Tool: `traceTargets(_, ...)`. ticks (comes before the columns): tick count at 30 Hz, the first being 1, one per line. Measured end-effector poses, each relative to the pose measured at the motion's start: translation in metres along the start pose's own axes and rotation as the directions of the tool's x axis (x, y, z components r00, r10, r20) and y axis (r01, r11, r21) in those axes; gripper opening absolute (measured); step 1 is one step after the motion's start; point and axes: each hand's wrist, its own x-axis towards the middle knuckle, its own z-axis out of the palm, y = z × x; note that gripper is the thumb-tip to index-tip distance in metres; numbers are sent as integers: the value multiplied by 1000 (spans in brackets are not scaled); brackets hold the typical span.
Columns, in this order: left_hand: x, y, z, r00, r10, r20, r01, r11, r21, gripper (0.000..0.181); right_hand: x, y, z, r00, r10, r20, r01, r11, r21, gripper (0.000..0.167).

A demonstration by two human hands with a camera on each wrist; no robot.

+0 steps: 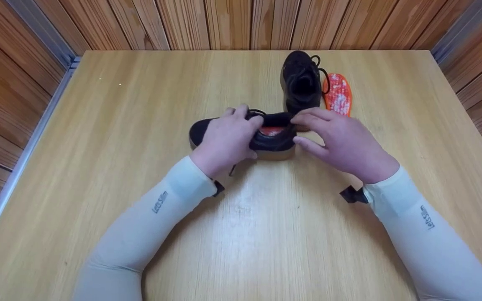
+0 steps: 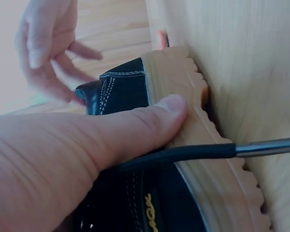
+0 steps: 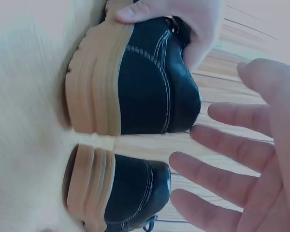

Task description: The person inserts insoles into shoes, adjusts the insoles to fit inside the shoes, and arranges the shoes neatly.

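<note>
A black lace-up shoe (image 1: 272, 144) with a thick tan sole (image 3: 94, 82) lies crosswise on the table, toe to the left. My left hand (image 1: 229, 140) grips it over the middle, its thumb pressed along the sole's near side in the left wrist view. Red and white lining or insole (image 1: 271, 131) shows inside the opening. By the heel is my right hand (image 1: 345, 142), fingers spread and holding nothing; its fingertips are close to the heel collar, and contact is hard to tell. A dark lace (image 2: 183, 153) with a metal tip hangs past the left thumb.
Behind the heel stands a second black shoe (image 1: 295, 67), toe pointing away. Beside it on the right lies a red and white insole (image 1: 338, 94) with an orange edge. Wood-plank walls (image 1: 228, 25) border the wooden table (image 1: 140, 108).
</note>
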Motion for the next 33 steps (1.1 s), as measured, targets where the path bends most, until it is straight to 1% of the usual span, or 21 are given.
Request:
traceTargets(6, 5, -14, -2, 999, -24, 25, 25, 999, -24, 76, -1, 8, -3, 998, 66, -2, -66, 997, -34, 36)
traceTargets(9, 8, -25, -4, 997, -62, 40, 63, 998, -26, 78, -2, 12, -3, 997, 78, -2, -78, 996, -51, 37)
traceTargets(11, 10, -35, -6, 994, -95, 44, 97, 995, -26, 80, -3, 14, -3, 996, 85, -1, -85, 994, -63, 38)
traceTargets(14, 12, -53, -9, 990, -138, 34, 139, 990, -38, 80, -3, 16, -4, 995, 99, 3, -98, 992, -80, 38)
traceTargets(19, 11, -84, -13, 985, -175, -8, 174, 983, -65, 71, -1, 16, -7, 994, 110, 8, -108, 989, -99, 36)
traceTargets(22, 10, -100, -16, 981, -196, -6, 194, 976, -98, 66, 1, 15, -9, 992, 126, 26, -123, 987, -105, 36)
traceTargets(26, 11, -114, -19, 978, -206, 19, 207, 968, -140, 63, 1, 14, -10, 990, 139, 40, -134, 985, -110, 37)
traceTargets(29, 10, -122, -21, 977, -210, 23, 211, 968, -138, 62, 0, 15, -9, 991, 127, 28, -124, 987, -106, 36)
traceTargets(31, 8, -128, -22, 979, -205, 21, 206, 969, -136, 60, -1, 15, -8, 992, 123, 21, -120, 988, -101, 36)
traceTargets(33, 5, -136, -24, 982, -186, 24, 188, 973, -131, 58, -1, 15, -8, 992, 124, 19, -121, 988, -100, 36)
